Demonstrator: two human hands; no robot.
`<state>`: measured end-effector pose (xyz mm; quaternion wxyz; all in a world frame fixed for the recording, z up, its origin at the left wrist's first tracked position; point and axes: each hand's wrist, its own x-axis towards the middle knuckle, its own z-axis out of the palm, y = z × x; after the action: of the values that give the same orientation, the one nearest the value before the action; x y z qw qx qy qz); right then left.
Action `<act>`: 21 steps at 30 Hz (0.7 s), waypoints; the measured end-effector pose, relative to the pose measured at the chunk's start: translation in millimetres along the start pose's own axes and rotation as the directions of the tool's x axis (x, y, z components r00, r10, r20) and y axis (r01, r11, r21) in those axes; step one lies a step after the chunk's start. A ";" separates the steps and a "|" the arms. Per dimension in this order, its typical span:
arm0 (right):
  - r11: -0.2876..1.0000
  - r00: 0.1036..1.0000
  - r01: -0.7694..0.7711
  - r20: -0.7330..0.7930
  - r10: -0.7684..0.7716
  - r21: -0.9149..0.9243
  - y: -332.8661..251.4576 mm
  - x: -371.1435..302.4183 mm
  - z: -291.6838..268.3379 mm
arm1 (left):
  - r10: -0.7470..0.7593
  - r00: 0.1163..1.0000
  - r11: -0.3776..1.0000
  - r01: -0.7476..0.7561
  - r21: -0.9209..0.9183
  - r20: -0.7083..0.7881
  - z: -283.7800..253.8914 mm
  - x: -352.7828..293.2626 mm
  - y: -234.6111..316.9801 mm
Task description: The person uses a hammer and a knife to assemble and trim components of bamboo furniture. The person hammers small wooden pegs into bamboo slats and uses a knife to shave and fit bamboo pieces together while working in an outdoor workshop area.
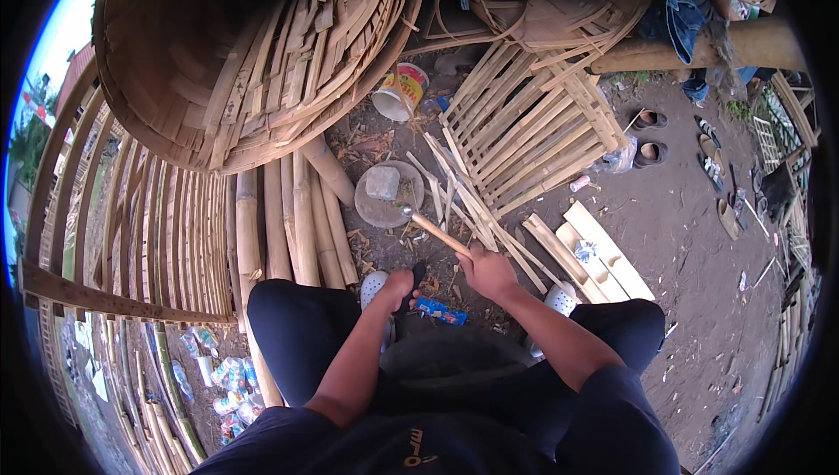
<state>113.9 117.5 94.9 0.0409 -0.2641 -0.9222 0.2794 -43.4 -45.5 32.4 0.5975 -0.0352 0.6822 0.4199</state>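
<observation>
My right hand (490, 272) is wrapped round the wooden handle of a hammer (440, 235). Its small metal head hangs over the edge of a round grey slab (371, 210), which bears a pale stone block (382, 183). Low beside my left shoe, my left hand (398, 288) has its fingers closed around a small dark, flat thing (419, 276) whose kind I cannot make out. A blue packet (442, 311) lies on the ground between my feet. Loose split bamboo strips (472, 204) lie just beyond the hammer.
A bamboo slat panel (524, 125) leans ahead, beside a bucket (401, 93). Bamboo poles (288, 213) and a curved slatted frame (166, 230) stand left, under a large woven basket (166, 64) holding strips. Split bamboo pieces (603, 252) and several sandals (648, 154) lie right.
</observation>
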 end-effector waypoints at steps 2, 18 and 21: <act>0.988 0.977 0.150 -0.159 -0.143 0.034 -4.6 1.8 -11.1 | -0.015 1.000 0.995 0.018 -0.097 0.028 -3.8 2.7 -1.5; 0.974 0.931 0.130 -0.361 -0.055 0.188 16.7 -2.4 13.7 | -0.036 0.997 0.994 0.043 -0.102 0.074 -5.9 12.3 -0.8; 0.984 0.984 -0.174 0.024 0.175 -0.043 36.6 -6.4 36.5 | -0.067 0.992 0.987 0.081 -0.140 0.104 -4.6 14.4 -6.1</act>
<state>128.3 122.0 45.0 -0.0018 -0.3406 -0.9016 0.2667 -47.7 -45.7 16.7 0.6415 -0.0829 0.6181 0.4468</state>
